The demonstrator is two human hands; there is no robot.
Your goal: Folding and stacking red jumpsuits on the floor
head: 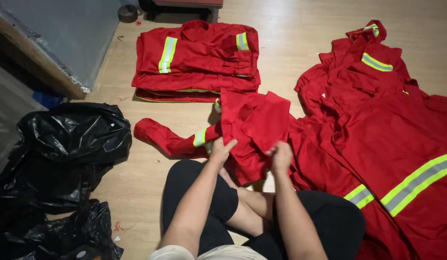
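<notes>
Garment: the red work jacket (252,127) you hold lies bunched on the wooden floor (291,43) just ahead of your crossed legs, one sleeve with a reflective band stretched out to your left.
Left hand: your left hand (220,150) is clamped on the jacket's lower edge, fingers curled into the cloth.
Right hand: your right hand (281,156) pinches a fold of the same jacket, near the left hand but apart from it.
Folded stack: a neat stack of folded red jackets (197,60) sits beyond, well apart from your hands.
Loose pile: unfolded red garments (387,130) spread at your right, touching the held jacket.
Bags: black plastic bags (59,168) lie crumpled at your left.
</notes>
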